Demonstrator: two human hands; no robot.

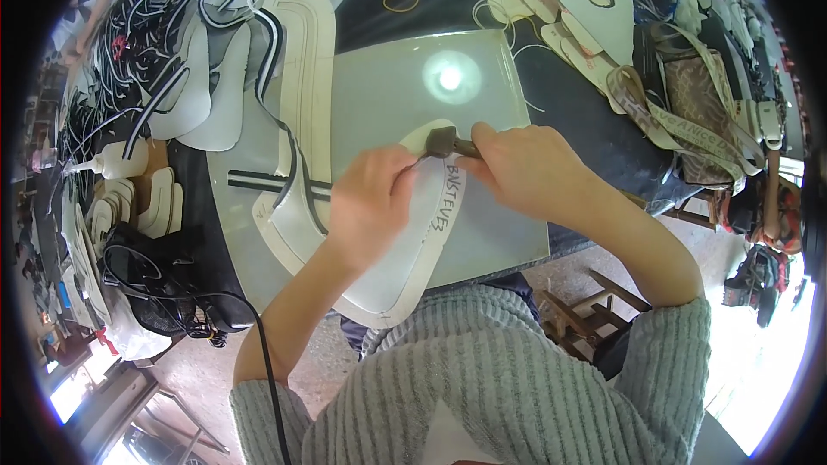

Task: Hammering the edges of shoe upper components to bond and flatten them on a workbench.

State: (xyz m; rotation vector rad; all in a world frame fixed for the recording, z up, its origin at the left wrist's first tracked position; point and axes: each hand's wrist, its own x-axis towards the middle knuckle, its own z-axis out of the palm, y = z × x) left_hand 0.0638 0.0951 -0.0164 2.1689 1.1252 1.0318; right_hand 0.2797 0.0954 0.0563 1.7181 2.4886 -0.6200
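My right hand (530, 168) is closed round the short handle of a small dark hammer (442, 143). The hammer's head rests at the top end of a pale, curved panel piece (405, 267) with a cream rim and handwritten marks along its right side. Close to the hammer head, my left hand (375, 193) is pinched at the panel's upper edge; the fingers hide what is between them. Left of that hand, a black-and-white striped strip (293, 142) runs down from the back and curls over the panel. Another short striped strip (267, 179) lies crosswise.
A grey work sheet (482, 249) covers the table middle. At left are a long cream template (308, 51), white panels (226, 90) and a white squeeze bottle (116, 161). A brown patterned bag (698, 103) and stacked cream pieces (577, 43) are at right. A cable (265, 362) crosses my left arm.
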